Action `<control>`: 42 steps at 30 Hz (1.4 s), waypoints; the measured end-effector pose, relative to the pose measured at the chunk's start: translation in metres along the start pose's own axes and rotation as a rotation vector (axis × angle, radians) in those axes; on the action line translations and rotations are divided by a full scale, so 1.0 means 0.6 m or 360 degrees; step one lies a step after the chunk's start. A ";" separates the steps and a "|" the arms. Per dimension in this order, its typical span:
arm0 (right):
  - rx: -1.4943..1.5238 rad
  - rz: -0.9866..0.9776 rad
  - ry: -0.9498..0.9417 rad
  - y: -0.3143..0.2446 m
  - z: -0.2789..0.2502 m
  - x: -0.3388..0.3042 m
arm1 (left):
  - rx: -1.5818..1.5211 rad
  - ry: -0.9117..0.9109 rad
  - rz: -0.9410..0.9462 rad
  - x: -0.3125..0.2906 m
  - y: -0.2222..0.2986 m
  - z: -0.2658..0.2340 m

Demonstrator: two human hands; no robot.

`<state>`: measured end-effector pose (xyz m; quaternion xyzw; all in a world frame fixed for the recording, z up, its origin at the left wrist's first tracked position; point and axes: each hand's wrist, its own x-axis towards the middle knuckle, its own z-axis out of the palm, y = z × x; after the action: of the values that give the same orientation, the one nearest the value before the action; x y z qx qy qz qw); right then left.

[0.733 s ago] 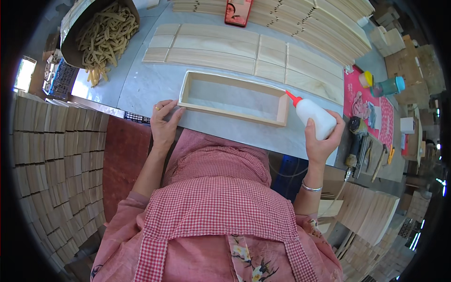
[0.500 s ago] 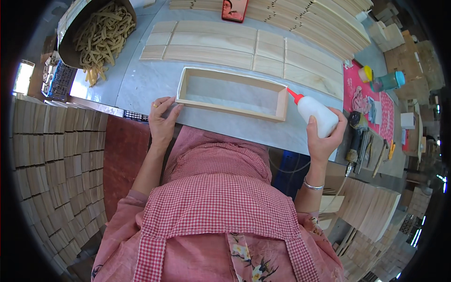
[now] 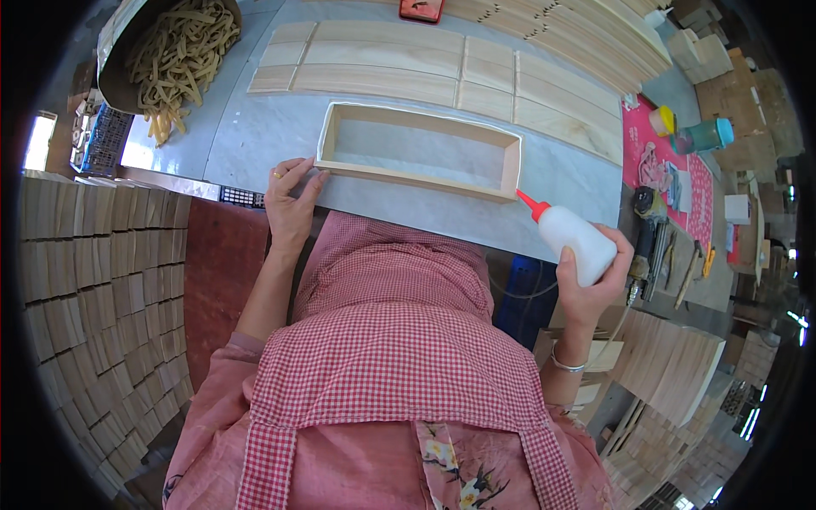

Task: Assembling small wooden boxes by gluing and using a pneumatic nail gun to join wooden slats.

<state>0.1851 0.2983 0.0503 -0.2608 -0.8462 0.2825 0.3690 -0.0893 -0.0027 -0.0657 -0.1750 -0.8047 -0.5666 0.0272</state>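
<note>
A long rectangular wooden frame lies on the grey table near its front edge, with a white line of glue along its far, left and right top edges. My left hand pinches the frame's near left corner between thumb and fingers. In my right hand is a white glue bottle with a red nozzle, tilted so that its tip meets the frame's near right corner. Beyond the frame, thin wooden boards lie side by side in a flat row.
Stacked wooden slats line the table's back. A container of pale rubber-band-like strips lies tipped at the far left. A red-framed phone stands at the back. Right are a teal-lidded jar and a power tool; wood blocks are piled left.
The glue bottle's tip has moved from the frame's far right corner along the right edge to the near right corner. My left hand keeps its hold on the frame.
</note>
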 end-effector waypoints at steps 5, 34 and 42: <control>0.0266 0.0109 0.0000 -0.022 0.027 -0.013 | 0.0065 0.0102 0.0011 -0.004 0.009 0.001; 0.0671 -0.0101 -0.0391 -0.116 0.208 -0.006 | 0.0148 0.0085 0.0174 -0.006 0.014 0.009; 0.0551 0.0015 -0.0297 -0.090 0.155 -0.012 | 0.0160 0.0081 0.0209 -0.007 0.013 0.008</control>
<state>0.1053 0.2289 0.0303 -0.1701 -0.8142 0.4485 0.3270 -0.0820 0.0032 -0.0615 -0.2113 -0.8181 -0.5266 0.0933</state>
